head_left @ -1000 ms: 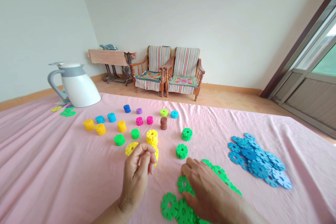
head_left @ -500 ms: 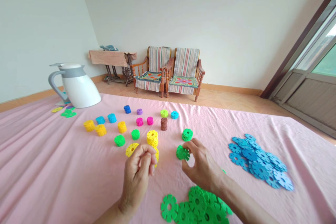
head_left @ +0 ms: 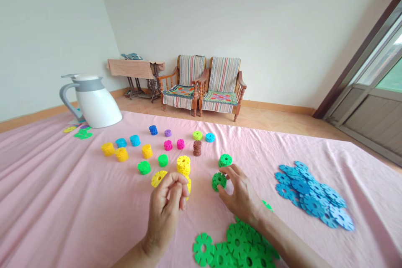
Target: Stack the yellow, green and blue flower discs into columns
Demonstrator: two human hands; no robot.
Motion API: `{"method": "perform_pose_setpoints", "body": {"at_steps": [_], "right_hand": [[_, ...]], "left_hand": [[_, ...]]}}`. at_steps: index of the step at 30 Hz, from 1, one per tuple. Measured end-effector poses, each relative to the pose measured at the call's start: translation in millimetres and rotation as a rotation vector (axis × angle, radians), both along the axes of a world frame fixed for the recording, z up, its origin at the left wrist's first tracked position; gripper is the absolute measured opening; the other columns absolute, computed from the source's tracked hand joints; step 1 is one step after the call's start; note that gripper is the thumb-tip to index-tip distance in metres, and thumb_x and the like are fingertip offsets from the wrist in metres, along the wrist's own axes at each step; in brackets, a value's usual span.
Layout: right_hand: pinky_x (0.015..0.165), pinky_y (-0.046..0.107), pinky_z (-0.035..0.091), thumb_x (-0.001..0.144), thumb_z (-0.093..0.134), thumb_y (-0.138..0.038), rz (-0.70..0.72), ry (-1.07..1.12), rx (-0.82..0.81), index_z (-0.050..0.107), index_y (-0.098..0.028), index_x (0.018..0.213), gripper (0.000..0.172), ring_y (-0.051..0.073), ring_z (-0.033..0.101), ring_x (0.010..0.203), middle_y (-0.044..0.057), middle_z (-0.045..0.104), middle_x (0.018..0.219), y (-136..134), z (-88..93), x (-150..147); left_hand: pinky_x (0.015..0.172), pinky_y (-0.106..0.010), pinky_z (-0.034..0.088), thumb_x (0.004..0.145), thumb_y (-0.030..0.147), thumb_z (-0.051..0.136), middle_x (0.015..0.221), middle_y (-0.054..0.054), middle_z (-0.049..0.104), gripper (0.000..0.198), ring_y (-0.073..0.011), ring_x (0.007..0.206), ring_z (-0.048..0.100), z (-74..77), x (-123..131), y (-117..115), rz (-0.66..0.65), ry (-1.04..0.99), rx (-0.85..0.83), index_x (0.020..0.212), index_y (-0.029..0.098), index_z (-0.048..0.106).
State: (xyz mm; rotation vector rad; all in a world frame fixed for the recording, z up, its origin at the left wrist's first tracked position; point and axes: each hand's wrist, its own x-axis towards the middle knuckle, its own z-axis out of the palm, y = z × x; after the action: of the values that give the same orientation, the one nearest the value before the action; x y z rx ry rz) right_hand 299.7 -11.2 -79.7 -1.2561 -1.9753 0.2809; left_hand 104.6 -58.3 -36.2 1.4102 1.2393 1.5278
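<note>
My right hand [head_left: 240, 192] reaches over the pink cloth and its thumb and fingers close round a short stack of green snowflake discs [head_left: 218, 180]. A second green stack [head_left: 225, 160] stands just behind it. My left hand [head_left: 166, 207] is held up with the fingers curled and pinched together; what they hold, if anything, is hidden. Behind that hand stands a taller yellow stack [head_left: 183, 165] and a flat yellow disc [head_left: 157, 178]. A heap of loose green discs [head_left: 238, 247] lies near my right forearm.
Several small coloured stacks [head_left: 147, 150] stand in rows farther back on the pink cloth [head_left: 63, 201]. A pile of blue discs [head_left: 310, 194] lies at the right. A white jug [head_left: 94, 100] stands far left beside a few loose discs [head_left: 82, 134]. Two chairs [head_left: 204, 86] are against the wall.
My right hand rose from the loose green heap, moved forward to the green stack and closed its fingers round it. My left hand stayed where it was, pinched.
</note>
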Motion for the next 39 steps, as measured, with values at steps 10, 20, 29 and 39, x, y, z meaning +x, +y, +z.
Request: {"method": "perform_pose_setpoints", "body": {"at_steps": [10, 20, 29, 39], "right_hand": [[0.077, 0.035, 0.045, 0.076, 0.054, -0.014, 0.021, -0.024, -0.025, 0.055, -0.018, 0.099, 0.024, 0.02, 0.054, 0.086, 0.006, 0.057, 0.093, -10.4, 22.4, 4.3], [0.082, 0.035, 0.046, 0.061, 0.077, -0.024, 0.436, -0.377, -0.544, 0.061, -0.022, 0.098, 0.04, 0.022, 0.057, 0.094, 0.003, 0.061, 0.104, -66.6, 68.8, -20.1], [0.071, 0.037, 0.051, 0.063, 0.073, -0.03, 0.417, -0.673, -0.328, 0.061, -0.016, 0.093, 0.035, 0.027, 0.059, 0.086, 0.009, 0.063, 0.099, -66.3, 49.0, -37.8], [0.073, 0.032, 0.05, 0.069, 0.056, -0.016, 0.255, -0.374, -0.203, 0.055, -0.017, 0.09, 0.022, 0.021, 0.056, 0.085, 0.008, 0.057, 0.092, -57.9, 51.6, -23.9]], "left_hand": [[0.04, -0.017, 0.034, 0.088, 0.023, 0.042, 0.06, 0.005, 0.049, 0.015, -0.0069, 0.043, 0.042, 0.8, 0.3, 0.2, 0.001, -0.012, -0.008, 0.075, 0.019, 0.048], [0.041, -0.017, 0.034, 0.087, 0.021, 0.041, 0.058, 0.006, 0.048, 0.015, -0.0074, 0.044, 0.041, 2.4, -0.1, 0.1, 0.011, 0.015, 0.005, 0.073, 0.019, 0.049], [0.041, -0.017, 0.034, 0.086, 0.021, 0.042, 0.059, 0.005, 0.048, 0.014, -0.0075, 0.044, 0.041, 3.6, 1.0, 0.5, 0.009, 0.013, -0.01, 0.074, 0.019, 0.049], [0.041, -0.017, 0.034, 0.088, 0.023, 0.042, 0.059, 0.006, 0.049, 0.015, -0.0072, 0.044, 0.042, 1.3, 0.0, -0.2, -0.005, 0.006, -0.01, 0.076, 0.019, 0.05]]}}
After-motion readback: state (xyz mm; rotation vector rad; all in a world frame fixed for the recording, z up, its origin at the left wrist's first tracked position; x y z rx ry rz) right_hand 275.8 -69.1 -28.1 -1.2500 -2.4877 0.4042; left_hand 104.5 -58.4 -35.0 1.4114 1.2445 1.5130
